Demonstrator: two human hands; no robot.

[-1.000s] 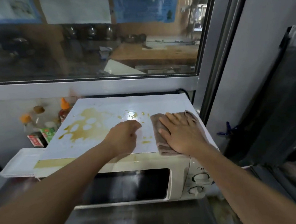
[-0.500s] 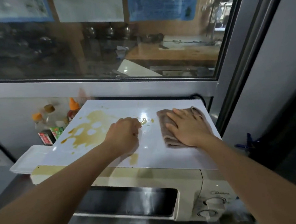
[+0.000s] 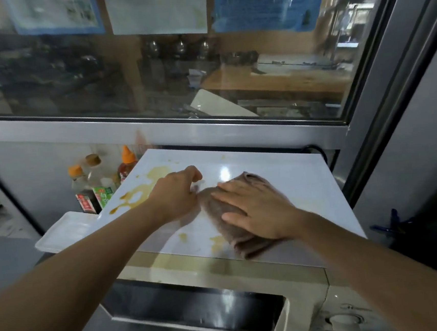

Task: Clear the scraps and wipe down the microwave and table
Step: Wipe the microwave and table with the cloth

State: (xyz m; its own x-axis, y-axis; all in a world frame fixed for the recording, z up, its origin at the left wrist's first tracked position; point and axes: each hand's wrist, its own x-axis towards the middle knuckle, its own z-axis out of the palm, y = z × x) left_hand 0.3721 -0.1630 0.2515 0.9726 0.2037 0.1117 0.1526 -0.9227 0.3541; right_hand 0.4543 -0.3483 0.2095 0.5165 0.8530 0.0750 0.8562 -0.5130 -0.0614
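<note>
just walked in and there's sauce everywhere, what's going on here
A person is wiping the white top of the microwave. The right hand presses flat on a brown cloth. The left hand, fingers curled, rests on the top beside it. A brownish spill remains at the left, with smaller spots near the front edge.

Under your right hand (image 3: 256,209) you have a brown cloth (image 3: 234,233), soft, napped, matt. It lies on a white board (image 3: 294,184) that looks like smooth glossy plastic, with a glare spot just beyond your fingers and brownish wet smears (image 3: 140,191) past your left hand (image 3: 175,196). Below your wrists, the microwave (image 3: 297,277) casing is cream, matt, grimy; its door (image 3: 199,308) is dark and shiny. Left of your left hand, bottles (image 3: 91,183) of clear plastic or glass, orange plastic caps. Ahead, a glass window (image 3: 150,78) in a brushed metal frame.
</note>
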